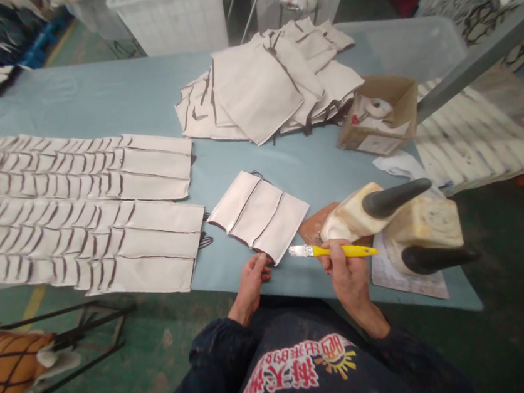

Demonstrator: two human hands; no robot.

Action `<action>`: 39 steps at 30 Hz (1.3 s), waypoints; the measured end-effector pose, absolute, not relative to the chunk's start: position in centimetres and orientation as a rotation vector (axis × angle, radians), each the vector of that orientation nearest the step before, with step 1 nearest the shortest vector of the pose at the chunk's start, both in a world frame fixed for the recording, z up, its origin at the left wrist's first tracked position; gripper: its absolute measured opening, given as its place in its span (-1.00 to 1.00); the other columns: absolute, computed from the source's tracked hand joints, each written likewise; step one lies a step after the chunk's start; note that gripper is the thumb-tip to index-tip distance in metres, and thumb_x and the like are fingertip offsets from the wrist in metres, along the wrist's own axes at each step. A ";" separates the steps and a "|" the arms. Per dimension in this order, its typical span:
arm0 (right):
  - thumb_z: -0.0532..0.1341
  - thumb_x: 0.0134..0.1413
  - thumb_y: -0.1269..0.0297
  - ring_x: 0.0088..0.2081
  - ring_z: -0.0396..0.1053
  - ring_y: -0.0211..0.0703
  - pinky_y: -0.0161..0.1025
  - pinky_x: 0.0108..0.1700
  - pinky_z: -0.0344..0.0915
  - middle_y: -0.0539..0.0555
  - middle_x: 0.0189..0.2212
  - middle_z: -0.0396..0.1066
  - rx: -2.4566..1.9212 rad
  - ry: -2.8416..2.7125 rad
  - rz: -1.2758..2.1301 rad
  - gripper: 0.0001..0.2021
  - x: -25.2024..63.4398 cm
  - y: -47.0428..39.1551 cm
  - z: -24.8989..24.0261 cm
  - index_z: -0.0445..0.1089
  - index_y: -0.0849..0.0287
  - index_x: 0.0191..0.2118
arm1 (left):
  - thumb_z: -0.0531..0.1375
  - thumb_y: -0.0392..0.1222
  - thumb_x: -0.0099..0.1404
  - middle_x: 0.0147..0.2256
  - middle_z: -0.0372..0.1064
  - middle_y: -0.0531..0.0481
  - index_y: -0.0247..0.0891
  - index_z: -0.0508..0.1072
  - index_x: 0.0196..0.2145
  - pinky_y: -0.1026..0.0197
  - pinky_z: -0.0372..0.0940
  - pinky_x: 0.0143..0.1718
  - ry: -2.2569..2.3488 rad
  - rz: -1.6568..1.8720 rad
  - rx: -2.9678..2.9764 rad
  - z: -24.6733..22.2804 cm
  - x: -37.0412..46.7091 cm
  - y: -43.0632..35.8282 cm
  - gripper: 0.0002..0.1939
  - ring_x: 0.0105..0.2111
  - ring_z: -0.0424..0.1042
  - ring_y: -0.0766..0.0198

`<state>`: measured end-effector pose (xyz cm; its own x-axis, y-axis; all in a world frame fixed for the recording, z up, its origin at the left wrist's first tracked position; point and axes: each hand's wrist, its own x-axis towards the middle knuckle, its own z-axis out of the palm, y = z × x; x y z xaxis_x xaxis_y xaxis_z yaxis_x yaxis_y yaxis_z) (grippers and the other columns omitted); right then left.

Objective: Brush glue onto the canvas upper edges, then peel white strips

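In my right hand (351,274) is a paintbrush with a yellow handle (356,251), closed between thumb and fingers. Its whitish bristle end (300,251) points left, beside the right corner of a cream fabric panel (261,212). Two dark seams cross that panel, and it lies turned at an angle on the blue-grey table. The curled fingers of my left hand (251,283) pinch the panel's near edge. Just right of the brush stand two cream containers with dark grips, one (353,211) on a brown board (315,223), the other (431,228) on paper.
Overlapping rows of cream panels (154,246) cover the table's left side. A loose heap of similar panels (254,90) lies at the back, beside an open cardboard box (376,120). White plastic bins (170,17) stand beyond the table (89,90). A slanted metal post (476,46) rises at right.
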<state>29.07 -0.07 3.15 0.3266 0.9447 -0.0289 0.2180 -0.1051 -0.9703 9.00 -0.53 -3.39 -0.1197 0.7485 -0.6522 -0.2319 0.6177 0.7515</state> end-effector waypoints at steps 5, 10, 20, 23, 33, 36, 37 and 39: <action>0.07 0.37 0.01 -0.60 0.29 -0.23 -0.26 -0.49 0.26 -0.09 -0.63 0.30 -1.585 -1.139 0.925 -0.63 28.7 -0.1 1.1 0.41 0.18 -0.30 | 0.39 0.25 0.08 -0.59 0.33 0.10 -0.23 0.44 -0.54 0.27 0.13 -0.42 1.501 0.878 0.586 -2.8 9.4 1.5 -0.52 -0.52 0.25 0.34; 0.07 0.39 0.06 -0.54 0.34 -0.20 -0.24 -0.39 0.31 -0.07 -0.61 0.32 -1.596 -1.207 0.851 -0.65 28.5 0.2 0.3 0.42 0.17 -0.32 | 0.35 0.19 0.15 -0.58 0.37 0.08 -0.23 0.44 -0.50 0.26 0.09 -0.45 1.508 0.872 0.623 -2.1 10.0 2.1 -0.58 -0.55 0.25 0.34; 0.04 0.38 0.11 -0.58 0.35 -0.20 -0.26 -0.42 0.31 -0.08 -0.63 0.34 -1.586 -1.363 0.796 -0.68 27.8 0.4 0.3 0.41 0.14 -0.33 | 0.35 0.22 0.10 -0.55 0.39 0.09 -0.23 0.39 -0.49 0.27 0.10 -0.48 1.464 0.916 0.546 -1.6 10.8 2.4 -0.56 -0.55 0.35 0.36; 0.04 0.38 0.11 -0.59 0.34 -0.20 -0.26 -0.45 0.30 -0.08 -0.64 0.33 -1.569 -1.386 0.864 -0.67 28.1 0.3 0.6 0.40 0.13 -0.35 | 0.35 0.19 0.13 -0.56 0.38 0.10 -0.22 0.38 -0.50 0.27 0.10 -0.47 1.469 0.921 0.544 -1.5 10.7 2.4 -0.58 -0.56 0.34 0.37; 0.04 0.39 0.13 -0.57 0.35 -0.21 -0.27 -0.42 0.30 -0.07 -0.62 0.35 -1.565 -1.451 0.846 -0.67 27.5 0.5 0.8 0.42 0.14 -0.34 | 0.32 0.10 0.17 -0.56 0.39 0.11 -0.23 0.38 -0.49 0.27 0.09 -0.46 1.471 0.916 0.556 -1.6 10.9 2.3 -0.64 -0.57 0.33 0.38; 0.03 0.39 0.12 -0.57 0.34 -0.21 -0.27 -0.42 0.29 -0.07 -0.62 0.34 -1.591 -1.418 0.803 -0.67 27.8 0.5 0.6 0.42 0.14 -0.33 | 0.31 0.09 0.17 -0.55 0.40 0.11 -0.23 0.39 -0.49 0.28 0.09 -0.47 1.478 0.911 0.551 -1.9 10.9 2.1 -0.65 -0.57 0.32 0.39; 0.03 0.39 0.12 -0.57 0.34 -0.20 -0.26 -0.41 0.29 -0.06 -0.61 0.34 -1.620 -1.389 0.755 -0.67 28.0 0.7 0.5 0.41 0.13 -0.33 | 0.31 0.10 0.16 -0.55 0.40 0.10 -0.23 0.39 -0.49 0.28 0.09 -0.47 1.480 0.908 0.550 -2.0 10.9 2.1 -0.65 -0.58 0.32 0.39; 0.02 0.39 0.11 -0.54 0.36 -0.18 -0.25 -0.39 0.30 -0.03 -0.60 0.37 -1.659 -1.376 0.696 -0.66 28.2 1.0 0.3 0.41 0.13 -0.34 | 0.32 0.10 0.16 -0.56 0.41 0.10 -0.23 0.39 -0.48 0.28 0.10 -0.46 1.485 0.905 0.546 -2.2 10.9 2.0 -0.65 -0.58 0.32 0.39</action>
<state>28.21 0.99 0.26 0.2397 0.9659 0.0976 0.4935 -0.0347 -0.8690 10.93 2.03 -2.16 -0.1370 0.7858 -0.6031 -0.1764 0.5797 0.7955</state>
